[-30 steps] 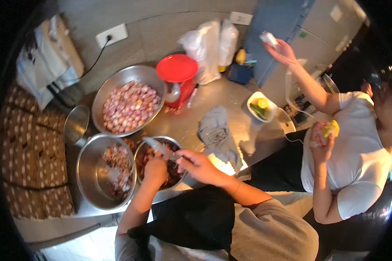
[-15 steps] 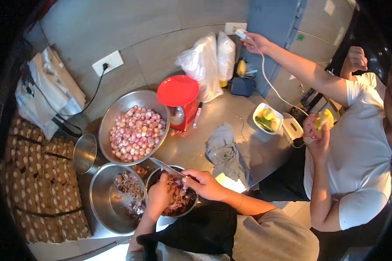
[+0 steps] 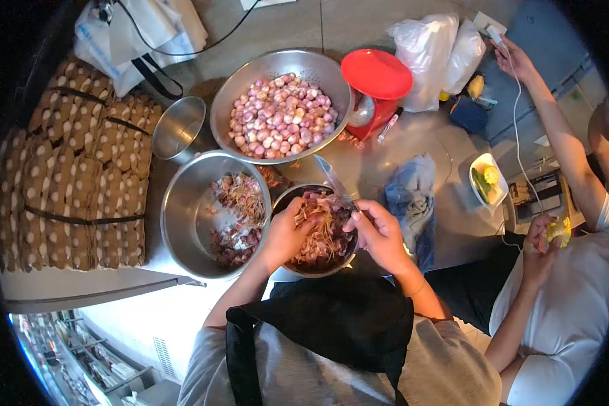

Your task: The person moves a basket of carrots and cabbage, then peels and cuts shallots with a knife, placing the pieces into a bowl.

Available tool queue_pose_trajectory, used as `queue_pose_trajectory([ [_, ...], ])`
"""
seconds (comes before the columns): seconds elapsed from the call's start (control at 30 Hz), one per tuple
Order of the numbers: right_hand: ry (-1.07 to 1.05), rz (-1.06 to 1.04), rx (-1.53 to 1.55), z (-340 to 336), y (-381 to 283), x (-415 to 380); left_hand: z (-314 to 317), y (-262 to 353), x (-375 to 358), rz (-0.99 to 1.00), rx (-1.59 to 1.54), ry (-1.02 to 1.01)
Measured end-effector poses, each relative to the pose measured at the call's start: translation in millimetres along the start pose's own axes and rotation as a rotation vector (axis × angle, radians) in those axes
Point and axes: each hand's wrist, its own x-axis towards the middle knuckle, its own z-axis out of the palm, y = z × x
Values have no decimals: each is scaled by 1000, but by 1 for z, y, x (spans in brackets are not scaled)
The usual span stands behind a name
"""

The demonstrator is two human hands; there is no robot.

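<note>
Over a metal bowl of onion peels and trimmings (image 3: 321, 254), my right hand (image 3: 380, 237) grips a knife (image 3: 331, 177), its blade pointing up and away. My left hand (image 3: 284, 237) is at the bowl's left side, fingers curled among the peelings; what they hold, if anything, is hidden. To the left stands a wider steel bowl (image 3: 189, 216) with peels and some trimmings in its right half. Behind them is a large perforated steel bowl (image 3: 227, 95) full of small pinkish onions (image 3: 281, 115).
Stacked egg trays (image 3: 81, 183) stand at the left, beside an empty steel container (image 3: 179, 128). A red scale (image 3: 377, 74), plastic bags (image 3: 426, 61), a blue-grey cloth (image 3: 413, 203) and a white dish (image 3: 484, 193) lie rightward. A person at right holds a corn piece (image 3: 559, 232) and a charger.
The view has swung, so the bowls and table appear shifted right and up. My left hand has lowered into the peelings, and the knife blade now points more upward.
</note>
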Motion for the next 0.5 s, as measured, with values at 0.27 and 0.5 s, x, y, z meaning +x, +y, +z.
queue_pose_trajectory([
  [0.27,-62,21,-11,-3,0,-1,5,5,-12,32,83,-64],
  [0.5,-74,-2,6,-5,5,4,-2,4,-24,172,105,70],
])
